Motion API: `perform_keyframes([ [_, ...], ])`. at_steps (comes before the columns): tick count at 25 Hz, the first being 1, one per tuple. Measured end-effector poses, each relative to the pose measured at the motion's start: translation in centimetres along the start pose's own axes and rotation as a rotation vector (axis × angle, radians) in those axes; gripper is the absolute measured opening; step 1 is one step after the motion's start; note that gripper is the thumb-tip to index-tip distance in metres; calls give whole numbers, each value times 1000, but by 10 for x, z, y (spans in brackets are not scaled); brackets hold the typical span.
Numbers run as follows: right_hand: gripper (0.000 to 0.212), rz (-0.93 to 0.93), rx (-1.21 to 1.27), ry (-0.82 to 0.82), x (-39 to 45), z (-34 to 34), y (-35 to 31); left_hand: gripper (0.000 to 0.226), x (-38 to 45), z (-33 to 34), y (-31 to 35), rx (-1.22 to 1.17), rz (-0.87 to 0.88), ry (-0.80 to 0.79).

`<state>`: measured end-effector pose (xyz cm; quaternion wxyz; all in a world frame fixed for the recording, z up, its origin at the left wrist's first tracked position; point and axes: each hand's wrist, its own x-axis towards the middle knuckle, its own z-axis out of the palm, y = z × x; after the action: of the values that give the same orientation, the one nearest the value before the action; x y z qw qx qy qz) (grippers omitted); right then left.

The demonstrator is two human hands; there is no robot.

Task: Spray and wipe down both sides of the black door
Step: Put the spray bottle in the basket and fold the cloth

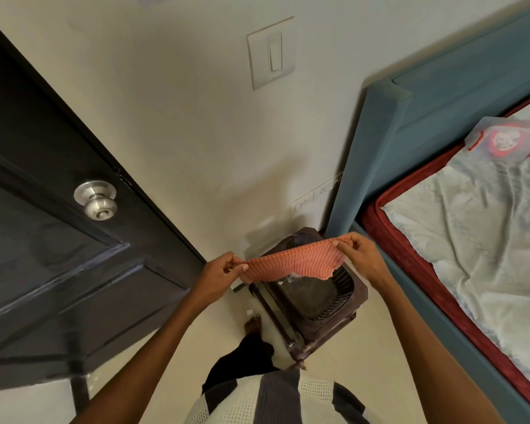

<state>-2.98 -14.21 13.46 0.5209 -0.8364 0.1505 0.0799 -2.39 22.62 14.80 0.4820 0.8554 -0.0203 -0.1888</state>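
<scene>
Your left hand (219, 270) and right hand (360, 254) each pinch one end of the orange cloth (291, 263) and pull it flat between them. The black door (52, 240) stands to the left of your left hand, with its shiny knob (97, 198) up high. I think you should fold the cloth into a neat pad, so it wipes well. No spray bottle shows here. Under your hands sits a brown basket (328, 301). Something pale lies inside, but I cannot tell what it is.
</scene>
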Motion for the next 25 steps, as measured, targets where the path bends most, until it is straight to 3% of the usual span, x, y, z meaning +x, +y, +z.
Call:
perform_keyframes([
  [3, 23, 44, 210, 59, -15, 3, 5, 9, -20, 20, -8, -133, -38, 8],
  [9, 5, 24, 109, 105, -7, 25, 22, 15, -42, 52, -30, -249, -224, 38],
  [16, 23, 80, -504, 6, 31, 87, 62, 25, -9, 83, -99, -309, -708, 102],
  [25, 19, 237, -357, -107, 82, 157, 68, 22, 56, 77, -155, -200, -752, 120],
])
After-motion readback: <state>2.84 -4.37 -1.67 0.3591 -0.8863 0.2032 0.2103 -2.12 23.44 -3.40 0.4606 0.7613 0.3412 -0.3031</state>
